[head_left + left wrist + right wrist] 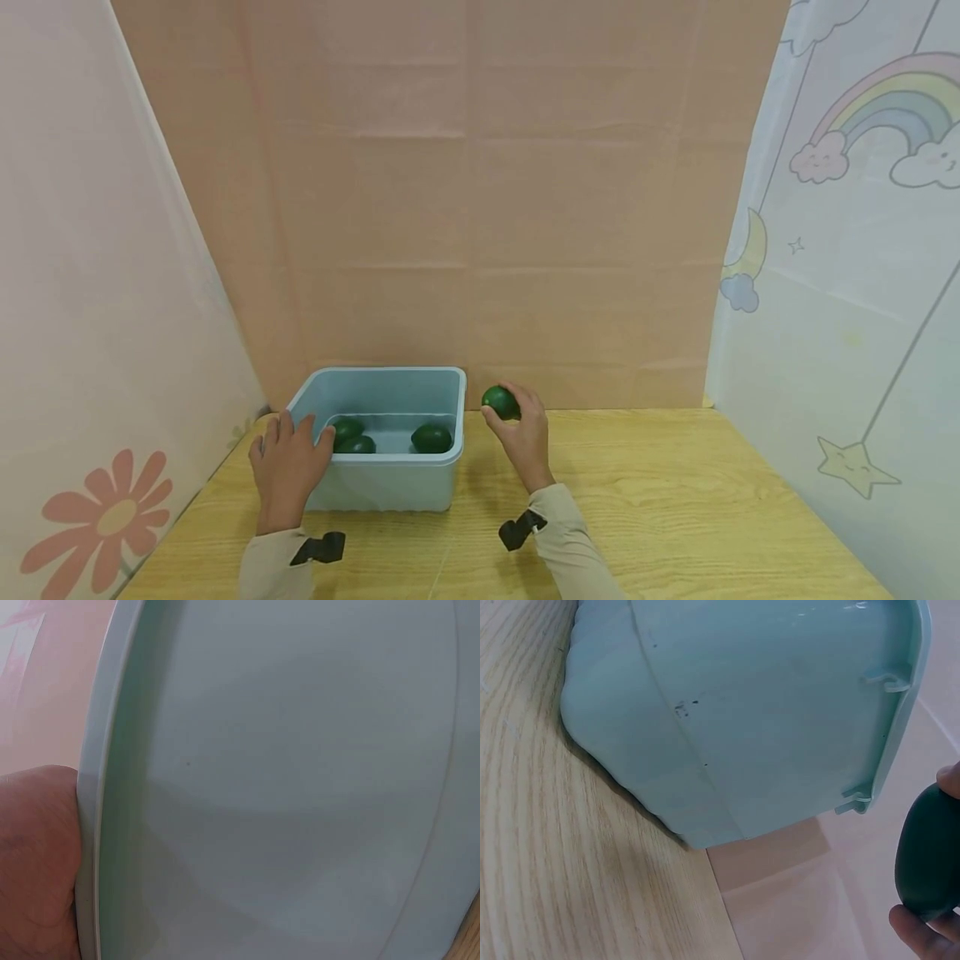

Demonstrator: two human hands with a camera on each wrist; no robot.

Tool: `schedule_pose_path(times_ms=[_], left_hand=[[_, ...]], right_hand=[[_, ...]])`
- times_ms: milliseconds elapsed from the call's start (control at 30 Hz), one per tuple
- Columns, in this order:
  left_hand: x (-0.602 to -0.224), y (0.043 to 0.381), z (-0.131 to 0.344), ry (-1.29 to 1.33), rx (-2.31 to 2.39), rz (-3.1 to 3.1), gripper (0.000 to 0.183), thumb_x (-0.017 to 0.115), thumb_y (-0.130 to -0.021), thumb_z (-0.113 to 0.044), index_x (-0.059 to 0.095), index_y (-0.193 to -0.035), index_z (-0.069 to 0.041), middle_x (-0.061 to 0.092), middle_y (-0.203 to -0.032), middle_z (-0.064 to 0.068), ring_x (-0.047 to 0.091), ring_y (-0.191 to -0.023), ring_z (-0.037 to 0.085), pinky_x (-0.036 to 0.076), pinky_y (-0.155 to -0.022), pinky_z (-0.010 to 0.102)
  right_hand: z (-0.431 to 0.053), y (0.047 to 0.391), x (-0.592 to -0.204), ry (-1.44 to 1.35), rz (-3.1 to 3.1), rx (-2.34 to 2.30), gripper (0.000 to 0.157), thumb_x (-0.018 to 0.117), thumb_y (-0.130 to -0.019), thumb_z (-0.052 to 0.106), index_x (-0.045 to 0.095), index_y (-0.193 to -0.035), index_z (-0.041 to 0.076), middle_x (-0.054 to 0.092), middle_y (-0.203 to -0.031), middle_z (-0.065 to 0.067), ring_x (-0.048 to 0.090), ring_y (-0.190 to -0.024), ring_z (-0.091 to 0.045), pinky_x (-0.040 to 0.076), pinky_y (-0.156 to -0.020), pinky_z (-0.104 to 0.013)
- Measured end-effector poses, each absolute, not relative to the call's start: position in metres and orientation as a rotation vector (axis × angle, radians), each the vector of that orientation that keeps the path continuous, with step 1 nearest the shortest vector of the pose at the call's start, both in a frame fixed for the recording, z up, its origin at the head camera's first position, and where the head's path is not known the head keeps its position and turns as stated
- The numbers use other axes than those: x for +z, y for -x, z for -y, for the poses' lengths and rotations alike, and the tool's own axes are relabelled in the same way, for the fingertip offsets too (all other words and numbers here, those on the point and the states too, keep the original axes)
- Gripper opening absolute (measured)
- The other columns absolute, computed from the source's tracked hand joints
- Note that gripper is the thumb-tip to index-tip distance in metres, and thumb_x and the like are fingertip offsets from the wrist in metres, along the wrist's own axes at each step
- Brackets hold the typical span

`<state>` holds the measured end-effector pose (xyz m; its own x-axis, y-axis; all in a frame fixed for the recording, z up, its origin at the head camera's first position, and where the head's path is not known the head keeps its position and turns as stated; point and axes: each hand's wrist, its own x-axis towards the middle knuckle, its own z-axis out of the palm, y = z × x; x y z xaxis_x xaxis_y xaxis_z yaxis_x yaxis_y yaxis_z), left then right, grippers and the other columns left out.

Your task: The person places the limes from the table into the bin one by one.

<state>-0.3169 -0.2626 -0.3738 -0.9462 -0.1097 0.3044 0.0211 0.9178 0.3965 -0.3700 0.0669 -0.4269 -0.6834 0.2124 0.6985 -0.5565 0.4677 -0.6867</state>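
Note:
My right hand (525,433) pinches a dark green lime (498,402) between thumb and fingers, above the table just right of a pale blue plastic bin (378,483). In the right wrist view the lime (928,855) is cut off by the right edge, with fingertips (919,934) at its ends. Resting on the bin's front left corner is my left hand (288,462), its fingers spread over the rim. Inside the bin lie a lime (432,438) at the right and two more limes (347,430) together near my left thumb. The left wrist view shows the palm (37,862) against the rim.
The bin stands on a yellow wood-grain table (637,500), close to the brown paper backdrop (480,208). Printed cloth walls (840,333) flank the table on both sides. A black strap mount (522,530) sits on each wrist.

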Motion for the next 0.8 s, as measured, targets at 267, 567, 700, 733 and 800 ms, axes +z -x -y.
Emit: schedule_pose_path(times_ms=[267,567,700,733,800], left_hand=[[-0.3736,0.3170,0.2629,-0.065,-0.567,2.752,0.054,0.046,-0.102,-0.033,0.052,-0.137,0.008,0.032,-0.148,0.035,0.021,-0.141,0.048,0.012,-0.109,0.070],[-0.3739,0.3188,0.2630,-0.063,-0.569,2.750,0.054,0.045,-0.103,-0.033,0.051,-0.137,0.008,0.030,-0.150,0.035,0.019,-0.142,0.048,0.010,-0.109,0.070],[-0.3745,0.3188,0.2629,-0.066,-0.567,2.749,0.054,0.045,-0.103,-0.033,0.052,-0.137,0.008,0.031,-0.148,0.035,0.020,-0.141,0.048,0.011,-0.109,0.069],[-0.3748,0.3187,0.2630,-0.067,-0.567,2.749,0.054,0.046,-0.103,-0.033,0.052,-0.137,0.008,0.032,-0.148,0.035,0.021,-0.140,0.048,0.011,-0.109,0.069],[-0.3755,0.3185,0.2631,-0.069,-0.566,2.745,0.053,0.046,-0.103,-0.033,0.052,-0.137,0.008,0.032,-0.148,0.035,0.021,-0.140,0.048,0.012,-0.109,0.069]], right_hand=[[-0.0666,0.3695,-0.4266,-0.302,1.955,1.288,0.045,0.083,-0.084,0.028,0.069,-0.125,0.015,0.063,-0.119,-0.010,0.061,-0.098,-0.025,0.057,-0.077,-0.043],[-0.0665,0.3708,-0.4249,-0.303,1.954,1.275,0.045,0.083,-0.083,0.026,0.069,-0.124,0.016,0.064,-0.119,-0.009,0.061,-0.098,-0.024,0.056,-0.075,-0.040],[-0.0666,0.3707,-0.4249,-0.308,1.960,1.284,0.045,0.083,-0.083,0.026,0.069,-0.124,0.016,0.064,-0.118,-0.009,0.061,-0.097,-0.022,0.057,-0.075,-0.039],[-0.0666,0.3703,-0.4251,-0.308,1.963,1.291,0.044,0.083,-0.083,0.027,0.069,-0.124,0.017,0.064,-0.117,-0.008,0.061,-0.097,-0.022,0.057,-0.075,-0.039],[-0.0665,0.3695,-0.4252,-0.309,1.970,1.301,0.044,0.083,-0.084,0.028,0.069,-0.125,0.018,0.063,-0.116,-0.007,0.061,-0.096,-0.020,0.057,-0.075,-0.039]])
